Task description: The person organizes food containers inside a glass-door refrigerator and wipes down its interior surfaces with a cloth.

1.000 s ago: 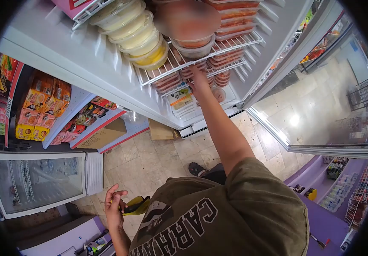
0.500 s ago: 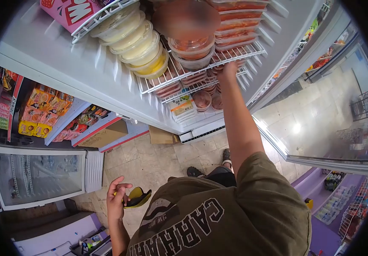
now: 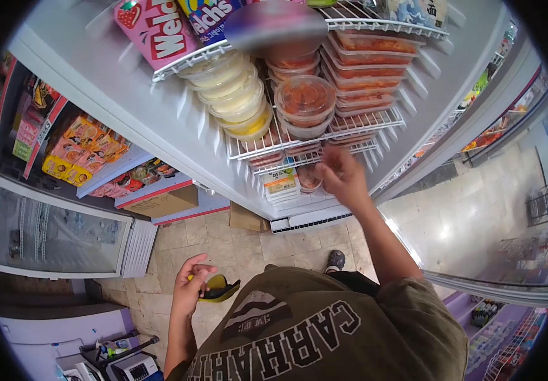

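Note:
My right hand (image 3: 340, 173) is in front of the lower shelves of the open fridge, blurred by motion, so its grip is unclear. Beside it are a round tub of pink meat (image 3: 309, 178) and a white packet (image 3: 280, 183). Above stand round tubs of red food (image 3: 304, 100), stacked flat boxes of red food (image 3: 372, 75) and a stack of pale tubs (image 3: 233, 95) on a white wire shelf (image 3: 350, 130). My left hand (image 3: 193, 283) hangs low at the left, fingers curled around a black and yellow item (image 3: 220, 289).
Pink and blue pouches (image 3: 160, 35) lie on the top shelf. The glass door (image 3: 477, 222) stands open at the right. Left are snack shelves (image 3: 90, 149), a cardboard box (image 3: 166, 202) and a glass-doored cooler (image 3: 58, 228). My shoe (image 3: 335, 260) is on the tiled floor (image 3: 185, 244).
My right hand has come out from between the shelves and moved down and toward me. The view has shifted, showing more of the top shelf. My left hand still has the black and yellow item.

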The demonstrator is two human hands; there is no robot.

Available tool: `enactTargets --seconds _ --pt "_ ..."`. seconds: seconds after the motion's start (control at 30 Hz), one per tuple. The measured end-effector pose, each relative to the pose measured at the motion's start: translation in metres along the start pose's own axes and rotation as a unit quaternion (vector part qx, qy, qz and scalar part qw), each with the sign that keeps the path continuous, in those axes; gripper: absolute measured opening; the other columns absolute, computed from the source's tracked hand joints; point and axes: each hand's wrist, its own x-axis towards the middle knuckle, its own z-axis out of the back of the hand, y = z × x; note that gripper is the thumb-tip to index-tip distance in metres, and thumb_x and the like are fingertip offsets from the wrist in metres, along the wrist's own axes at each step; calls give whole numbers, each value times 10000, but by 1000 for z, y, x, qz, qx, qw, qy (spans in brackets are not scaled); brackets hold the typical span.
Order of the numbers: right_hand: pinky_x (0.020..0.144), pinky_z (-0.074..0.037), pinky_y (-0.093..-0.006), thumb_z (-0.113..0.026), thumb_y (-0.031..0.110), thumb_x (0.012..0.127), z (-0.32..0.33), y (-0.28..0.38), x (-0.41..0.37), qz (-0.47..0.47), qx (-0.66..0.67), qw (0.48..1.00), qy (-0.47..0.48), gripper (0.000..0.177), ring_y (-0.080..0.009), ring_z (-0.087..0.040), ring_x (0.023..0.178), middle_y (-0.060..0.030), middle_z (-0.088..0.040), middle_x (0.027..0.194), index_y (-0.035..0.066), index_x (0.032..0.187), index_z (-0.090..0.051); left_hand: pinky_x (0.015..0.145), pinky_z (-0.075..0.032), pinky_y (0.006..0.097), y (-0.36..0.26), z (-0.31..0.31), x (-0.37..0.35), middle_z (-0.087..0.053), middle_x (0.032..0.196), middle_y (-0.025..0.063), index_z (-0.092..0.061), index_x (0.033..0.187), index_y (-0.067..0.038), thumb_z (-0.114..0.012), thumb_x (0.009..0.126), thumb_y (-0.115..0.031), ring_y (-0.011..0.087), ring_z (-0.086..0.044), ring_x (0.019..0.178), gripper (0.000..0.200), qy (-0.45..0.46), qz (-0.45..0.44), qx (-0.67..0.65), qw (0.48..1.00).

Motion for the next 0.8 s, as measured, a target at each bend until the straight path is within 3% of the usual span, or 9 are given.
enactTargets --seconds 0.03,0.07,0.13,0.17,0.23,0.27,0.4,0.63,0.8 --pt "844 -464 -359 -722 236 732 8 21 4 92 -95 990 -50 645 -284 -550 1028 -193 -496 1200 8 1238 -391 509 -407 191 0 -4 3 -632 937 71 -484 1199 -67 -528 874 -144 26 -415 478 337 -4 -1 -1 1000" --pt "844 -464 -359 -722 236 732 15 38 12 95 -94 990 -48 645 -284 -550 1028 -193 -496 1200 8 1238 -391 512 -408 191 0 -9 7 -633 941 70 -484 1199 -66 -526 874 -135 25 -417 482 334 4 1 0 1000" --pt "942 -396 -393 -770 258 661 22 65 31 221 -178 946 -154 788 -332 -449 1162 -217 -397 1293 17 1280 -346 525 -413 188 0 -19 14 -634 953 66 -484 1199 -70 -523 876 -122 22 -429 503 329 23 1 -2 1000" --pt "942 -396 -393 -770 258 661 18 66 38 226 -179 945 -155 788 -332 -449 1162 -217 -397 1293 17 1280 -346 525 -413 188 -2 -25 16 -634 953 66 -484 1199 -70 -523 876 -122 22 -429 503 329 22 -3 -4 1000" --pt "1002 -324 -423 -800 296 604 3 62 50 237 -231 931 -155 911 -380 -326 1252 -239 -279 1366 29 1316 -299 531 -413 183 -5 -39 21 -635 963 67 -483 1200 -75 -533 880 -139 19 -440 528 330 44 -1 -4 999" --pt "972 -374 -452 -818 268 585 -7 62 49 232 -275 917 -173 969 -435 -330 1233 -277 -254 1360 13 1327 -248 537 -414 178 -7 -44 22 -636 966 62 -482 1201 -79 -545 881 -161 16 -448 552 336 51 1 -4 999" --pt "976 -364 -467 -804 215 575 -35 50 51 213 -249 921 -213 947 -466 -316 1225 -286 -181 1376 15 1316 -250 543 -417 176 -8 -57 25 -637 965 55 -479 1205 -81 -545 884 -169 16 -451 563 339 67 5 6 998" --pt "954 -371 -476 -812 190 537 -37 36 70 226 -174 929 -237 881 -461 -338 1208 -271 -222 1353 72 1259 -321 531 -417 193 -8 -69 21 -628 938 66 -481 1201 -71 -510 879 -130 31 -426 507 329 68 6 16 998" --pt "884 -447 -443 -807 135 522 -31 51 65 288 -131 918 -241 816 -406 -399 1161 -199 -269 1315 79 1194 -349 529 -416 185 -4 -67 16 -630 928 60 -481 1201 -69 -503 871 -105 27 -431 525 332 77 22 24 996"
